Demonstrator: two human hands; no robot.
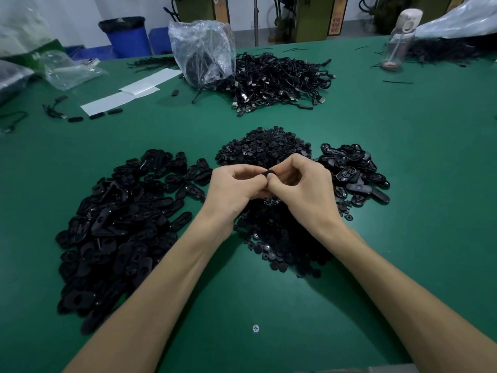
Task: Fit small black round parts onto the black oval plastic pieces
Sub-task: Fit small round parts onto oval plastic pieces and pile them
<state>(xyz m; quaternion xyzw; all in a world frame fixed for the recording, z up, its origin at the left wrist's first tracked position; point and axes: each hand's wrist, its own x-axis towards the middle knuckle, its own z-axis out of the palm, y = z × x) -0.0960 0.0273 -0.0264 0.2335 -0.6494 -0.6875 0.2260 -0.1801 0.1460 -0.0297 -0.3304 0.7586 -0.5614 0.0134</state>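
My left hand (231, 187) and my right hand (301, 187) meet above the middle of the green table, fingertips pinched together on one black oval piece (269, 173), most of it hidden by fingers. Whether a round part sits between the fingers I cannot tell. Under and beyond the hands spreads a heap of small black round parts (269, 149), running on towards me. A big pile of black oval pieces (121, 224) lies to the left. A smaller pile of oval pieces (352, 170) lies to the right, some showing their hollow side.
A heap of black cables with USB plugs (277, 79) and a clear plastic bag (201, 52) lie further back. White paper strips (129, 92) sit at the back left, a clear bottle (398, 41) at the back right. A screw head (255, 328) shows in the green tabletop (416, 157).
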